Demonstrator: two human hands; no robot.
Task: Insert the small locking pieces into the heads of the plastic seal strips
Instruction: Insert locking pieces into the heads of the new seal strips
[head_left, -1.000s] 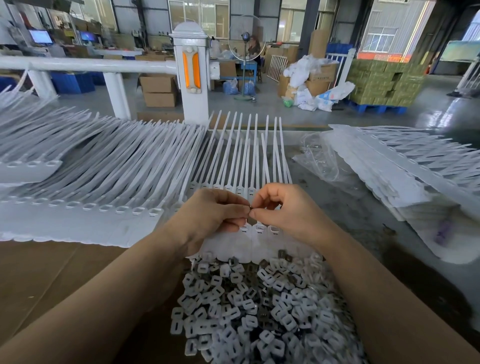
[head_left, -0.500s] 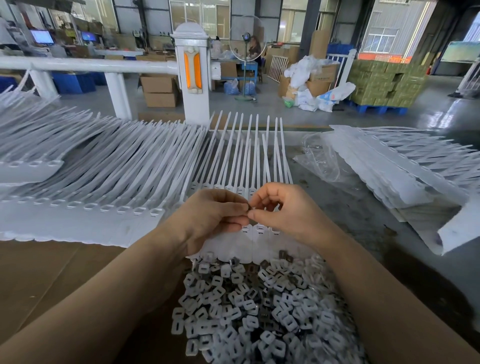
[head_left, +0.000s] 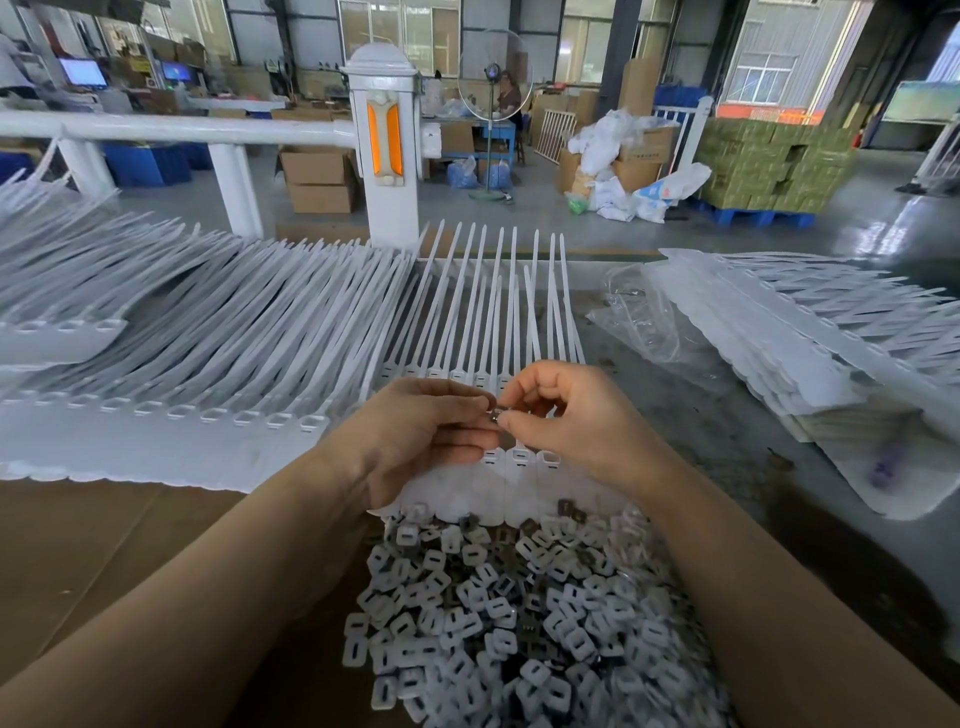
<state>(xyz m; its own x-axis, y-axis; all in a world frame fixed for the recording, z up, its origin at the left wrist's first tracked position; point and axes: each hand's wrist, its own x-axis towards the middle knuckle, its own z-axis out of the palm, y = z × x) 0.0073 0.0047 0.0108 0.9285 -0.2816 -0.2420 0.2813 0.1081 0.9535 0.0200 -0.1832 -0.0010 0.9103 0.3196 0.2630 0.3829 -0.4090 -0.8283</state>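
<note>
A sheet of white plastic seal strips (head_left: 519, 467) lies in front of me, its tails pointing away and its heads toward me. My left hand (head_left: 421, 436) and my right hand (head_left: 566, 415) meet just above the heads. Between their fingertips they pinch one small metallic locking piece (head_left: 496, 414). A big heap of white and grey locking pieces (head_left: 519, 613) lies close to me, between my forearms. My hands hide part of the row of heads.
Many more sheets of seal strips (head_left: 182, 364) are stacked at the left. Another stack (head_left: 810, 338) lies at the right, next to a crumpled clear plastic bag (head_left: 649, 322). A white railing post (head_left: 387, 150) stands behind the table. Brown cardboard (head_left: 93, 545) covers the near left.
Both hands stayed together over the strip heads. The fingertips shifted slightly and the small locking piece now shows between them.
</note>
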